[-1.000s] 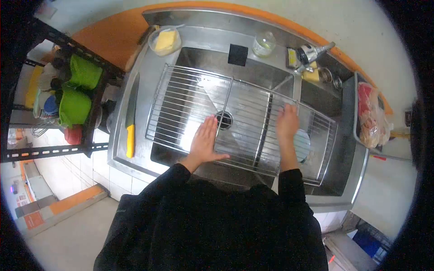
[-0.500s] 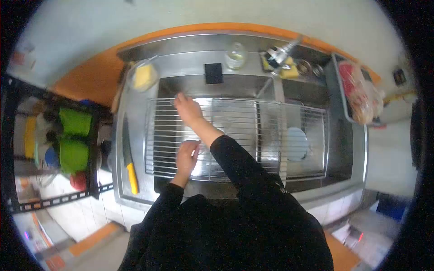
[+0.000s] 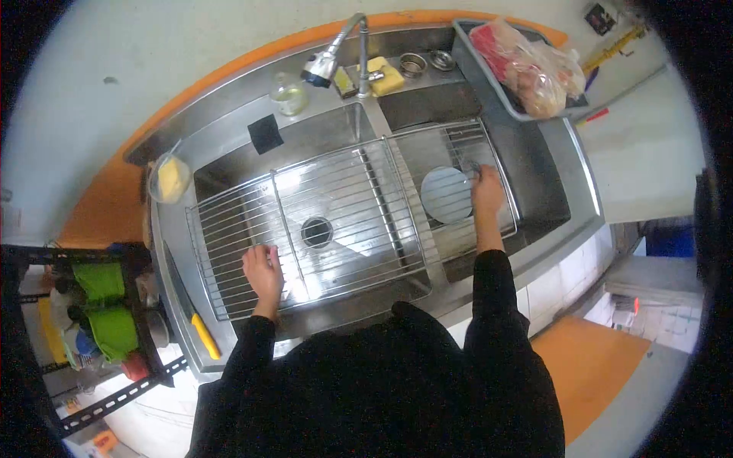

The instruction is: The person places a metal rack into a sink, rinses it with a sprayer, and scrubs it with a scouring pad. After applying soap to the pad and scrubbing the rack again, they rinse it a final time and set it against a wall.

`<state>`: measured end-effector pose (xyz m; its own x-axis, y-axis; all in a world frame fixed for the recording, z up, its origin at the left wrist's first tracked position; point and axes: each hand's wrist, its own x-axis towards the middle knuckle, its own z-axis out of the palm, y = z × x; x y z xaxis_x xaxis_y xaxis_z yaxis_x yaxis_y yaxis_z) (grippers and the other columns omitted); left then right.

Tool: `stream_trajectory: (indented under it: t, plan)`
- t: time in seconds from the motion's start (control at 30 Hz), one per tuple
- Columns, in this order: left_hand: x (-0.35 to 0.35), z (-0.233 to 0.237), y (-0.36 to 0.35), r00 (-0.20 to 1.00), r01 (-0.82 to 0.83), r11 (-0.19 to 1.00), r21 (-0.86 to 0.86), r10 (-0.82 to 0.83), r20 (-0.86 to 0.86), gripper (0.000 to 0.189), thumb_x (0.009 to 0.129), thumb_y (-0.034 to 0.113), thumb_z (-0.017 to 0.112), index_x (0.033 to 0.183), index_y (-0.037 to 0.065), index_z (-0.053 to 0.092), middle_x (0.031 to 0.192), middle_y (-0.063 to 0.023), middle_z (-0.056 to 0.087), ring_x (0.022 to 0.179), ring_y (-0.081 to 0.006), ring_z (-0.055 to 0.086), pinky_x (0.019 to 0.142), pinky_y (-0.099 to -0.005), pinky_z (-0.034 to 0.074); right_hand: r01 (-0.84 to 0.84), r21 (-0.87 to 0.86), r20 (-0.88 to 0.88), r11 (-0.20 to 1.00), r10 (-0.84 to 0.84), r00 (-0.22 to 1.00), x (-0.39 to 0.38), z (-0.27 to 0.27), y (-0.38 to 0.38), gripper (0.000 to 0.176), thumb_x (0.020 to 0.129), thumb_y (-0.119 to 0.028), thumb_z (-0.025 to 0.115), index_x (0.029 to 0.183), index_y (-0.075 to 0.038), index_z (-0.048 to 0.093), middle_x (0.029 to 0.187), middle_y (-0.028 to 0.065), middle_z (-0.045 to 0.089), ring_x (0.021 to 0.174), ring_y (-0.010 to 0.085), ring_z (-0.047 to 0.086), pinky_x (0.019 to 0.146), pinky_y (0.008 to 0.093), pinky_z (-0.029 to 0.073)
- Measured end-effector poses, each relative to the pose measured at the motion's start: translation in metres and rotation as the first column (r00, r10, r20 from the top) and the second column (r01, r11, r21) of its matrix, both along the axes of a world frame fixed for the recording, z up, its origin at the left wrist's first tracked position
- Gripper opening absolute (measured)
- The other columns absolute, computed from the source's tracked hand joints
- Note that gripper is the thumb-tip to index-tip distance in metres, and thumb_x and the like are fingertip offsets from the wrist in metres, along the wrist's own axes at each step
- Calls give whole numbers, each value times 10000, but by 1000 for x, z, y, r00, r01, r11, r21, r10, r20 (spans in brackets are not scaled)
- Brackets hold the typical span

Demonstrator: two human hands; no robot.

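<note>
A wire rack (image 3: 336,221) lies across the two basins of a steel sink (image 3: 550,179). Over its left part is my left hand (image 3: 263,276), fingers curled in and closed; anything inside them is hidden. My right hand (image 3: 489,195) reaches the rack's right end, beside a pale round plate (image 3: 445,195) seen below the bars. Its fingers are closed around a small greyish thing (image 3: 474,168) too indistinct to name. A knife with a yellow handle (image 3: 205,336) rests on the sink's left ledge.
Along the back ledge are a bowl with something yellow (image 3: 170,179), a black square (image 3: 265,134), a glass jar (image 3: 289,98), a faucet (image 3: 363,61), and a yellow sponge (image 3: 385,76). A grey bin (image 3: 489,65) with bagged items stands right; a black shelf (image 3: 114,393) stands left.
My right hand has moved from the rack's left part to its right end. My left hand stays over the left part. The view has shifted and turned toward the right.
</note>
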<state>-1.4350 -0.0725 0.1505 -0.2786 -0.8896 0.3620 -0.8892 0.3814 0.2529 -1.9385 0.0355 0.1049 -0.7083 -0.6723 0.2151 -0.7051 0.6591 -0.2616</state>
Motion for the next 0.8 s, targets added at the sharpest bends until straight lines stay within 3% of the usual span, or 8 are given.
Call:
stream_trajectory:
  t: [0.1,0.17,0.27,0.33,0.4,0.57,0.73,0.8]
  plan:
    - [0,-4,-6,998,16,1000,-16,-15,57,240,873,283,585,819,54,536,828,-117,521,828,-325,491,722,-439,378,-302,-137,-92,943,292,952,77,-5,-25,140,850,-197,554,898,-74,601,953,149,621,741,375,617,640,475,498]
    - [1,-7,-1,997,23,1000,-4,-22,73,262,868,298,592,815,50,527,824,-118,514,824,-326,486,720,-438,376,-394,-12,125,919,392,911,135,50,-38,206,881,-228,512,950,-64,616,985,154,633,755,388,622,676,498,501]
    - [3,-7,-8,998,26,1000,12,-26,63,276,860,307,603,805,49,519,816,-116,512,816,-324,484,717,-438,375,-216,60,96,975,210,973,85,41,-35,240,906,-245,468,973,-73,622,1011,163,626,781,391,626,699,501,501]
    - [4,-6,-4,999,19,999,40,-21,44,279,859,308,605,801,50,516,815,-117,511,813,-324,483,717,-438,376,-127,-53,-78,991,122,989,13,16,-17,261,922,-250,443,970,-63,618,992,173,627,766,386,628,699,500,501]
    - [5,-9,-5,998,27,1000,15,-28,62,280,857,309,607,798,50,517,816,-117,511,815,-324,483,719,-438,376,72,136,-22,988,-70,997,-38,37,-12,245,918,-229,448,968,-54,611,980,176,618,781,379,629,687,487,505]
    - [1,-8,-5,998,23,1000,10,-23,61,292,859,319,609,786,51,518,813,-117,515,814,-323,485,719,-434,375,-30,76,30,997,28,999,28,11,-27,219,880,-185,497,994,-38,614,986,172,606,829,370,622,669,474,499]
    - [4,-6,-5,997,-1,1000,8,0,72,291,861,316,612,781,52,517,806,-110,516,801,-317,485,708,-424,374,-183,-227,-72,957,171,983,26,-10,-3,240,833,-124,524,1035,-17,600,951,188,569,852,361,585,736,440,477]
    - [7,-6,-5,997,8,999,33,-10,73,286,859,310,615,783,52,517,806,-109,514,795,-316,482,703,-423,374,-29,-115,-56,993,22,998,-26,31,8,222,878,-140,497,1042,-23,590,946,192,561,884,368,566,784,451,455]
